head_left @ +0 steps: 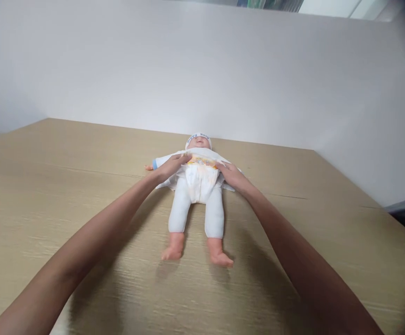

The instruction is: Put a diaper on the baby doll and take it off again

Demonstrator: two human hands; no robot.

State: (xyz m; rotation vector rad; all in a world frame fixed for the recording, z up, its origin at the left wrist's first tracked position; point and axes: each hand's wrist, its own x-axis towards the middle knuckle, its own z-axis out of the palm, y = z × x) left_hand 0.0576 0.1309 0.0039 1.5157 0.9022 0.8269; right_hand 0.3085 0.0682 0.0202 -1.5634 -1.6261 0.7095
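A baby doll (196, 204) lies on its back on a wooden table (66, 195), head away from me, bare feet toward me. It wears a white cap, white leggings and a white diaper (199, 179) with a yellow printed waistband. An open white garment spreads under its torso. My left hand (172, 166) rests at the diaper's left waist edge, fingers pressed on the band. My right hand (231, 175) lies against the diaper's right side at the doll's hip. Both arms reach forward over the table.
A plain white wall (202, 74) rises behind the table's far edge. The table's right edge (380, 207) falls off to a dark floor area at the right. Light wood surface spreads around the doll.
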